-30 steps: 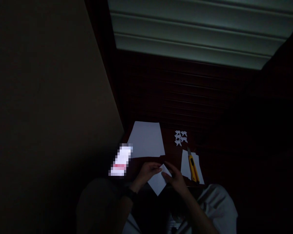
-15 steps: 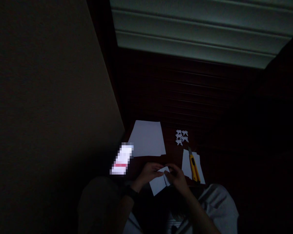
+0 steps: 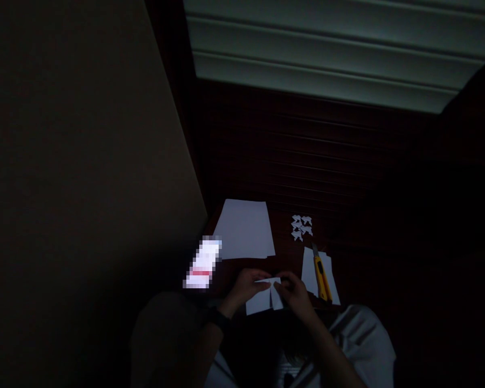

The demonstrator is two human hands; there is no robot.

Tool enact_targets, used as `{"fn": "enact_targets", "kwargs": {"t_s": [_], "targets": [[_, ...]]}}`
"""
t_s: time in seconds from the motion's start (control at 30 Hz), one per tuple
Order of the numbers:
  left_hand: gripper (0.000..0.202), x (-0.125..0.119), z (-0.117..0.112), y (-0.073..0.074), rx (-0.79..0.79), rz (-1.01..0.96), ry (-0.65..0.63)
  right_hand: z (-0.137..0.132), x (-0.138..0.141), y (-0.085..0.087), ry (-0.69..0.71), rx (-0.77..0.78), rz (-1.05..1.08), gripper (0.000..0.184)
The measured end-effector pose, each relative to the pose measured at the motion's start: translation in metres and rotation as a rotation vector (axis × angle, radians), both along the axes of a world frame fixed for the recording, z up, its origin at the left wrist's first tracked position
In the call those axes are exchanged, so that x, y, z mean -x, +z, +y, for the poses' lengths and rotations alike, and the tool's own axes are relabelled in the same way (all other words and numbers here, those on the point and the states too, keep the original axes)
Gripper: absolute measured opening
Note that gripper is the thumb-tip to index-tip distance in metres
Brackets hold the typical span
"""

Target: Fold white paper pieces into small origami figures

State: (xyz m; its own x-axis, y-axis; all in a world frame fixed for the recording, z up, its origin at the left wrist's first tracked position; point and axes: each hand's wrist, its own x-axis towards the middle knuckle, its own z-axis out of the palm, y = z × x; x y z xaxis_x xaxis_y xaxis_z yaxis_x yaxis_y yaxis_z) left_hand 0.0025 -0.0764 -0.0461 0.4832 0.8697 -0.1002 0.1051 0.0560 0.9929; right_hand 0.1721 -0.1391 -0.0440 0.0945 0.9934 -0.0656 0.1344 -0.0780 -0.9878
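Note:
In dim light, both my hands hold a small white piece of paper (image 3: 262,302) over the near edge of a dark wooden table (image 3: 286,253). My left hand (image 3: 246,285) pinches its upper left part. My right hand (image 3: 293,293) pinches the upper right part, where a flap is folded along a crease. A dark watch sits on my left wrist. The fingertips of the two hands almost meet above the paper.
A stack of white sheets (image 3: 246,229) lies behind my hands. Several small folded paper figures (image 3: 301,227) sit to its right. A yellow utility knife (image 3: 320,272) rests on a paper scrap (image 3: 331,280). A lit phone screen (image 3: 203,264) glows at left.
The paper has turned from a diamond held point-down into a flatter shape with a folded flap. Both hands have shifted slightly closer together over its top edge.

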Motion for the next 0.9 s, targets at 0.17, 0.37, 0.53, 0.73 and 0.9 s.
{"fn": "enact_targets", "kwargs": {"t_s": [0.17, 0.37, 0.53, 0.73, 0.9], "targets": [[0.03, 0.0, -0.0008, 0.0012, -0.002, 0.014, -0.014, 0.0001, 0.001, 0.0004, -0.025, -0.01, 0.0, 0.032], [0.03, 0.001, -0.0011, 0.0014, -0.033, 0.041, -0.039, -0.0004, 0.0034, -0.0001, -0.051, -0.04, -0.046, 0.031], [0.03, -0.0018, -0.0017, -0.0015, -0.038, 0.053, -0.004, -0.0003, 0.0037, 0.001, -0.051, -0.04, -0.063, 0.03], [0.029, -0.0041, -0.0034, -0.0033, -0.059, 0.049, 0.025, -0.0009, 0.0043, -0.0021, -0.056, -0.042, -0.041, 0.032], [0.03, -0.0033, -0.0034, -0.0055, -0.068, 0.039, 0.035, -0.0009, 0.0045, -0.0012, -0.036, -0.012, -0.017, 0.037]]}}
